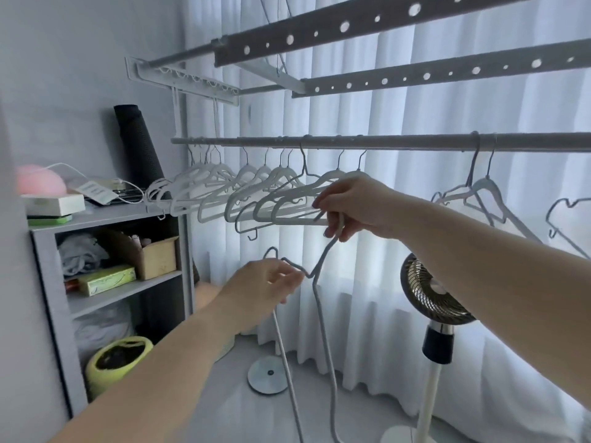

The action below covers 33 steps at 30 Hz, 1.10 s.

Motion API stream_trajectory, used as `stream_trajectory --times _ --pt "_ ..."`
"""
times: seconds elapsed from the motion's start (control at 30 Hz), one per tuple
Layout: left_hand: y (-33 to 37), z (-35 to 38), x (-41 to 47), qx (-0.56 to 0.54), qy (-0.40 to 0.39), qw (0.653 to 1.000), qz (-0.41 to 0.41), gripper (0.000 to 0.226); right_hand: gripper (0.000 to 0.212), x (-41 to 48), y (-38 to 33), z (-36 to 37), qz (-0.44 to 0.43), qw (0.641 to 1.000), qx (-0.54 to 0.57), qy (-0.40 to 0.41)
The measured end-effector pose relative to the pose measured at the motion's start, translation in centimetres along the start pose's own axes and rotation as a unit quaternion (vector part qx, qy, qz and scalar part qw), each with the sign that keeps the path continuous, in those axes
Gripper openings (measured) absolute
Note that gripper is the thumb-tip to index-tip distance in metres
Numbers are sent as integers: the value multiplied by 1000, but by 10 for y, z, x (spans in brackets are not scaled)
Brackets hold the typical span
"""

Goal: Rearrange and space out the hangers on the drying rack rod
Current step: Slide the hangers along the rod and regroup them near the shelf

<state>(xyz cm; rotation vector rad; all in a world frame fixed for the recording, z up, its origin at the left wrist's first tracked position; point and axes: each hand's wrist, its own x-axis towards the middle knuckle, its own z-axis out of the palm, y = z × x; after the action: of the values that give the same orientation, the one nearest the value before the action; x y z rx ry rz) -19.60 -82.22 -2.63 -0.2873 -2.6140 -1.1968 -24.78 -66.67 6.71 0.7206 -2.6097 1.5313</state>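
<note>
A grey rod [399, 142] of the drying rack runs across at chest height. Several white and grey hangers [243, 190] hang bunched on its left half, and two more hangers [479, 193] hang apart at the right. One grey hanger [323, 314] is off the rod, hanging on end below it. My left hand [265, 289] pinches it near its hook. My right hand [355, 206] holds its upper end, right beside the last hanger of the bunch.
Two perforated rack bars [415, 75] run overhead. A grey shelf unit [105, 282] with boxes stands at the left. A standing fan [431, 302] is below the rod at the right. White curtains [415, 251] hang behind. A round stand base [268, 375] lies on the floor.
</note>
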Motion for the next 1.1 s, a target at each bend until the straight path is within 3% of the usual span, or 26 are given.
stream_trajectory --times 0.1,0.17,0.43,0.73,0.87,0.97,1.1 --pt "13 8 -13 -71 -110 991 -33 46 22 -2 -6 7 36 998 29 46" --pt "14 12 -18 -94 -145 984 -52 51 25 -3 -9 8 53 995 44 74" --pt "22 25 -4 -75 -99 992 -24 18 22 4 0 -9 104 984 32 141" --pt "37 41 45 -64 -75 995 14 21 23 13 16 -58 105 983 11 148" --pt "57 47 78 -66 -39 997 19 23 26 24 30 -100 65 964 -161 202" --pt "72 54 105 -60 -17 998 26 25 26 31 48 -135 35 896 -358 260" --pt "97 66 143 -39 9 998 40 18 32 34 67 -176 9 844 -456 281"
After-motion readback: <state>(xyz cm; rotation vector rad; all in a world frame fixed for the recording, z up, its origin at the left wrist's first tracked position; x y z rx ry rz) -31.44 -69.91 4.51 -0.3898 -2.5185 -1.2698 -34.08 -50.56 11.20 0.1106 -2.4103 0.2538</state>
